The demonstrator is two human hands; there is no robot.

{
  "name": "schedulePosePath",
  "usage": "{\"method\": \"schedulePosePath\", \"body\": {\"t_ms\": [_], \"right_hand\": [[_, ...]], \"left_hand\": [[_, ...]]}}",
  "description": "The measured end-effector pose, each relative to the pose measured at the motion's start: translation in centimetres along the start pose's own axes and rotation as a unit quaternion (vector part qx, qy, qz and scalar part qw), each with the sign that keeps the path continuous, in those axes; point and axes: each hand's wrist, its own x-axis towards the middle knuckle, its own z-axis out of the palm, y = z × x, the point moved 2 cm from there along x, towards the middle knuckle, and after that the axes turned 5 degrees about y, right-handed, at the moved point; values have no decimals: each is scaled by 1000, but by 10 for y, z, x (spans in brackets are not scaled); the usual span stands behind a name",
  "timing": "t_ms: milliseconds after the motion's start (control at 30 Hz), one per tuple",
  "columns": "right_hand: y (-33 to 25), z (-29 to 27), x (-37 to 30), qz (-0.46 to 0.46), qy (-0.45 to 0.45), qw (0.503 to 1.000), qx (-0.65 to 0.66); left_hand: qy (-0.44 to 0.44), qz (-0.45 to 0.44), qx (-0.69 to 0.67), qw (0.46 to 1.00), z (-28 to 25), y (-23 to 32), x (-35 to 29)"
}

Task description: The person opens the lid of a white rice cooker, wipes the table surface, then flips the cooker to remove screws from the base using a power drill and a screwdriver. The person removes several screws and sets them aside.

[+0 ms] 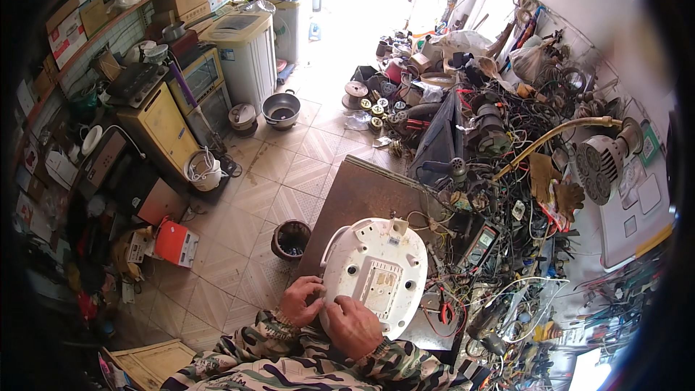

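A white oval appliance, apparently a rice cooker turned upside down [391, 266], lies on the brown workbench with its vented base facing up. A curved white handle runs along its left side, and dark round holes dot the base. At its near left rim, my left hand [300, 302] has its fingers bent and drawn together. My right hand [355, 327] rests on the near edge of the base, fingers curled toward the left hand. Both hands look closed, close to each other; whatever lies between the fingertips is too small or hidden to make out.
Right of the appliance lie red-handled pliers [447, 313], a multimeter [480, 246] and a heap of tangled wires [499, 195]. A dark pot [291, 238] stands on the floor left of the workbench [347, 192]. Old appliances and a metal pot [281, 109] line the left side.
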Motion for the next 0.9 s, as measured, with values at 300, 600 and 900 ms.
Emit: {"method": "schedulePosePath", "body": {"t_ms": [300, 600, 900], "right_hand": [[-6, -5, 0, 7, -20, 1000, -13], [-7, -7, 0, 26, -8, 999, -33], [-8, -7, 3, 21, 21, 999, -33]], "left_hand": [[-1, -13, -4, 1000, -1, 2, 0], [-2, -3, 2, 1000, -1, 3, 0], [11, 7, -15, 1000, 0, 1, -2]]}}
